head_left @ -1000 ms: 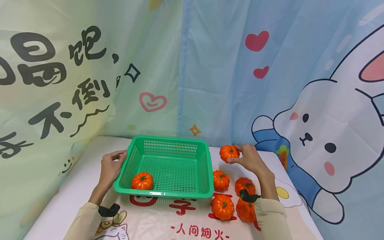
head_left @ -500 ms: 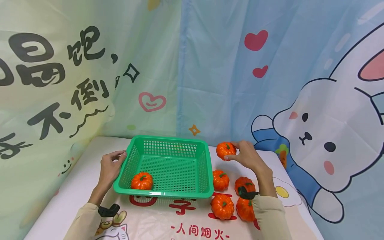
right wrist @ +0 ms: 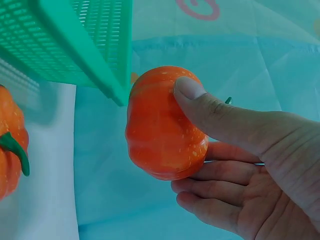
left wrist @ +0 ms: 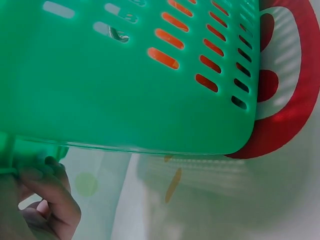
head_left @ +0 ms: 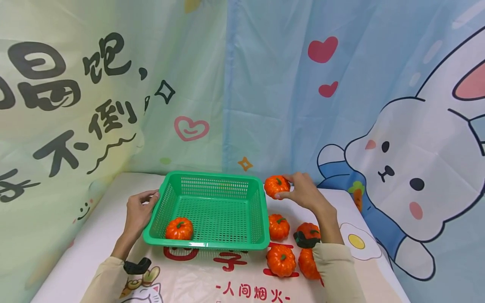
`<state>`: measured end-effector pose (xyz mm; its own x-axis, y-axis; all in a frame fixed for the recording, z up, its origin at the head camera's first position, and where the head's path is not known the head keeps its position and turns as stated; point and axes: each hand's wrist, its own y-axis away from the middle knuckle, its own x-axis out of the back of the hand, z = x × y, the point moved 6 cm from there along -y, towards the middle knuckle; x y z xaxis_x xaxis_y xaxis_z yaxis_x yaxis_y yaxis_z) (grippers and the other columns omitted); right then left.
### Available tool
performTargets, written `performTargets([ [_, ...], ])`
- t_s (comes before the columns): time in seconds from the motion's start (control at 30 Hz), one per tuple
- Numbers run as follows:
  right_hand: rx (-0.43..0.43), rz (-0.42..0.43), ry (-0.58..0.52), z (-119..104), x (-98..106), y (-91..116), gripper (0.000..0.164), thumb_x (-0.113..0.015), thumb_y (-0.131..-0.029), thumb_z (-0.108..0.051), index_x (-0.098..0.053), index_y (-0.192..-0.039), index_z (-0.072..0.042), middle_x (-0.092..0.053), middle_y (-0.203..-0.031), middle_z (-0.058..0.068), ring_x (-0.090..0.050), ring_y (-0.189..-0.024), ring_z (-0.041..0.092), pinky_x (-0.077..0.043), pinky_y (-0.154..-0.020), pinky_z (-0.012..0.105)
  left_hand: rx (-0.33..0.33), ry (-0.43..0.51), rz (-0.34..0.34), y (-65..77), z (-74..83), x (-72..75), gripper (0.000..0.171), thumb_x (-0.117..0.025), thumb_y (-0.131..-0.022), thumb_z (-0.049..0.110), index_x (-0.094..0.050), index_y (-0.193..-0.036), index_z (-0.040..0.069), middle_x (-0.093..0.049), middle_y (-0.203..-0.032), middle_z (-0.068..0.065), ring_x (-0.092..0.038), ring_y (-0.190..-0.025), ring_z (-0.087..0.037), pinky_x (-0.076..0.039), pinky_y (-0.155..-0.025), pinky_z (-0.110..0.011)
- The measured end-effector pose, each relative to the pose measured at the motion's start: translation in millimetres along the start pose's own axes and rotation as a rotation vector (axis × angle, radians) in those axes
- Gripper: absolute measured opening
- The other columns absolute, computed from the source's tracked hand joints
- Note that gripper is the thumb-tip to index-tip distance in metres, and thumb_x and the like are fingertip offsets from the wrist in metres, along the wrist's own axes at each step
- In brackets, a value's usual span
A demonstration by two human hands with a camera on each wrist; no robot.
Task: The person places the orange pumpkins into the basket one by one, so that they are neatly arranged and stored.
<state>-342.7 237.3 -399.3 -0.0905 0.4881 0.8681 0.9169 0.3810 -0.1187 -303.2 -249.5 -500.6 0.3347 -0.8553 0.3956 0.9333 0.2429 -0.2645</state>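
The right hand (head_left: 305, 191) pinches an orange pumpkin (head_left: 275, 187) between its thumb, laid across the skin, and its fingers on the other side. That pumpkin is just beside the far right corner of a green basket (head_left: 235, 245), outside the rim. The left hand (head_left: 139, 210) grips the basket's left rim, thumb and fingers closed on the edge. Inside the basket, another pumpkin (head_left: 179, 229) sits in the near left corner.

Right of the basket, four more pumpkins are grouped on the desk (head_left: 117, 198): one (head_left: 279, 227) right beside the rim, one (head_left: 281, 261) nearer the person, and two (head_left: 312, 229) (head_left: 308, 266) farther right, partly hidden by the right strap and sleeve (head_left: 337, 269). Behind the desk hangs a printed curtain (head_left: 261, 84) with hearts and a white rabbit (head_left: 439, 185).
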Motion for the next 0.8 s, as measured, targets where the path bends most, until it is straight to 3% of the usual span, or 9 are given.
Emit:
performTargets([
  [0.17,0.014,-0.012,-0.005,-4.5,-2.8,0.7,0.043,-0.091,-0.091,-0.025,-0.079,-0.126,-0.003,-0.078,-0.087,0.002,-0.057,-0.071,0.015,-0.047,-0.065,0.028,-0.002,0.001,0.002,0.2,0.1,-0.1,0.033,-0.066,-0.110,0.020,-0.077,-0.130,-0.005,-0.078,-0.110,-0.032,-0.062,-0.068,0.003,-0.054,-0.058,-0.017],
  [0.4,0.015,0.002,-0.004,-8.1,-2.9,-1.3,0.049,-0.090,-0.092,-0.026,-0.076,-0.132,0.000,-0.082,-0.096,0.005,-0.061,-0.076,0.016,-0.050,-0.070,0.030,-0.001,0.007,-0.003,-1.1,0.0,-0.4,0.034,-0.066,-0.111,0.020,-0.076,-0.130,-0.006,-0.077,-0.110,-0.032,-0.064,-0.067,0.003,-0.055,-0.059,-0.017],
  [0.57,0.007,0.018,-0.010,-14.1,-2.8,-2.8,0.060,-0.091,-0.091,-0.027,-0.072,-0.139,0.004,-0.083,-0.112,0.013,-0.072,-0.093,0.025,-0.060,-0.088,0.046,-0.007,0.006,-0.002,-0.3,1.5,-0.2,0.034,-0.066,-0.111,0.020,-0.076,-0.130,-0.006,-0.077,-0.110,-0.032,-0.064,-0.067,0.004,-0.055,-0.059,-0.017],
  [0.7,0.027,0.020,-0.014,-22.0,-3.9,-5.1,0.066,-0.090,-0.092,-0.028,-0.068,-0.144,0.004,-0.082,-0.120,0.015,-0.076,-0.109,0.031,-0.058,-0.102,0.058,-0.011,0.003,0.007,0.8,2.1,0.2,0.033,-0.066,-0.110,0.020,-0.077,-0.129,-0.006,-0.078,-0.112,-0.032,-0.063,-0.070,0.005,-0.054,-0.060,-0.017],
  [0.8,0.041,0.013,-0.028,-26.1,-6.4,-5.5,0.063,-0.090,-0.092,-0.028,-0.069,-0.144,0.001,-0.083,-0.119,0.013,-0.076,-0.111,0.032,-0.058,-0.104,0.060,-0.009,-0.005,0.009,1.0,2.4,-0.4,0.033,-0.066,-0.110,0.019,-0.077,-0.129,-0.005,-0.078,-0.113,-0.031,-0.062,-0.071,0.005,-0.053,-0.059,-0.017],
])
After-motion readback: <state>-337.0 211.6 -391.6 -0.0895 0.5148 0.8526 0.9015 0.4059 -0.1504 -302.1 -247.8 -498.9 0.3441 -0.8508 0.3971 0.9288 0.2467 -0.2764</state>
